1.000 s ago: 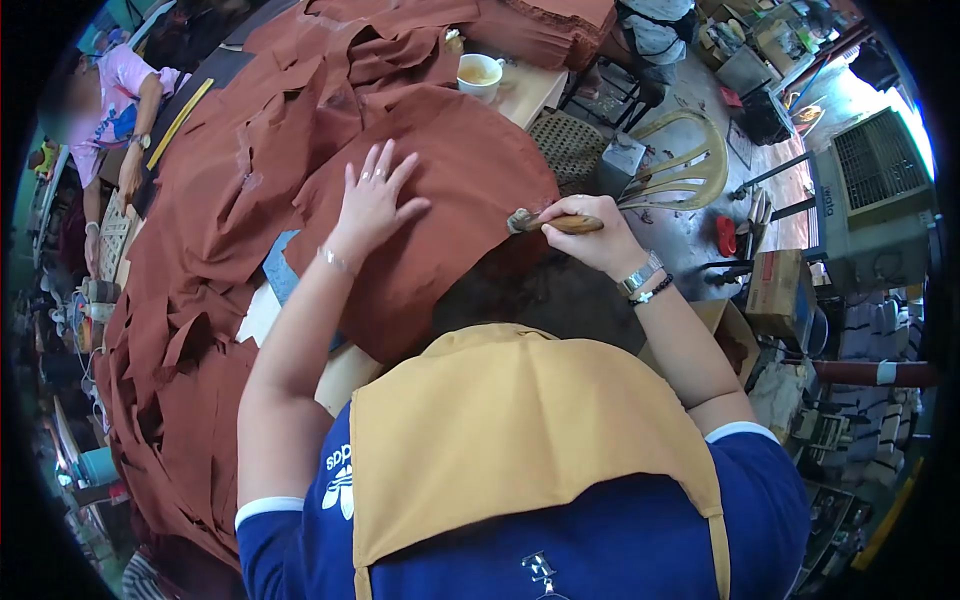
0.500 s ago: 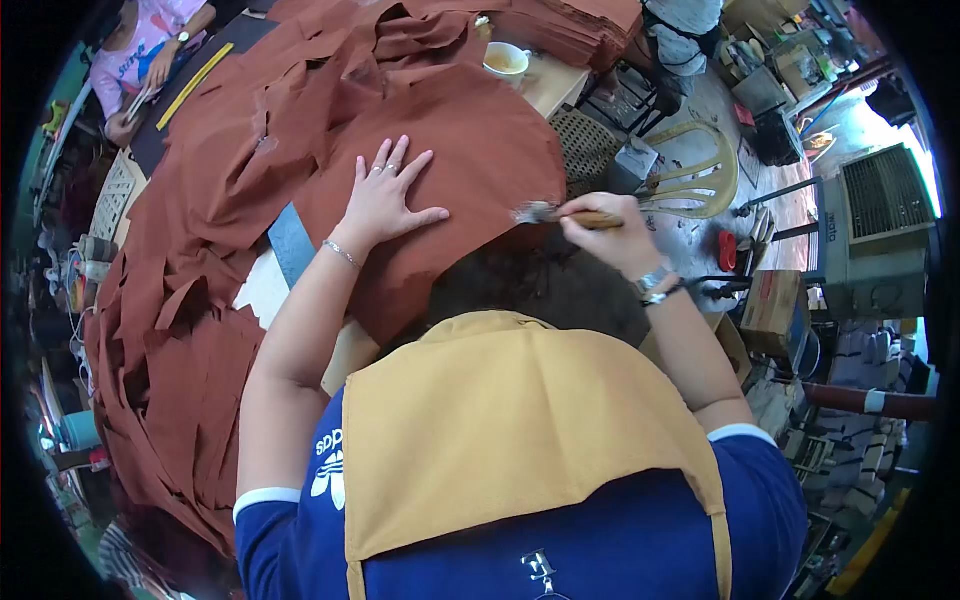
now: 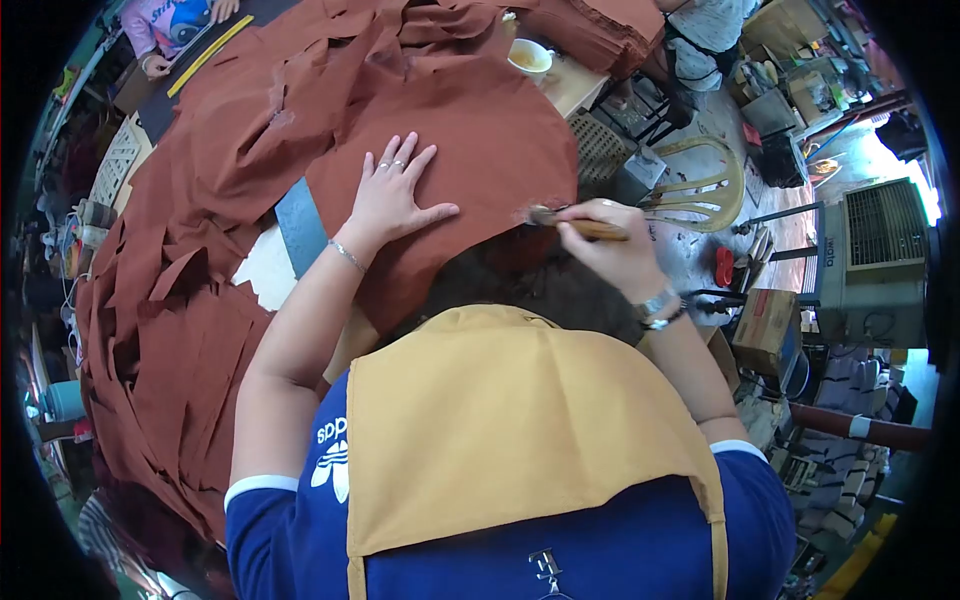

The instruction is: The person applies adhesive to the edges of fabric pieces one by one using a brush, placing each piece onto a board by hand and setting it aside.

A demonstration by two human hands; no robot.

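Observation:
Reddish-brown leather (image 3: 480,130) lies spread over the work surface in front of me. My left hand (image 3: 395,192) rests flat on it with the fingers spread. Near the leather's right edge, my right hand (image 3: 612,240) grips a brush (image 3: 598,230) by its wooden handle. The brush's bristle end meets the leather beside a pale, whitish patch (image 3: 522,214). A blue-grey strip (image 3: 300,225) lies left of my left wrist, partly under the leather, next to a white sheet (image 3: 266,268).
A white cup (image 3: 530,56) with yellowish contents stands at the back. Crumpled leather (image 3: 180,370) piles up on the left. A yellow ruler (image 3: 210,55) lies near another person (image 3: 175,25). On the right are a chair (image 3: 700,185) and a cardboard box (image 3: 768,330).
The view has shifted slightly. My right hand keeps the brush at the leather's edge, with its handle now lying flatter. My left hand stays spread on the leather.

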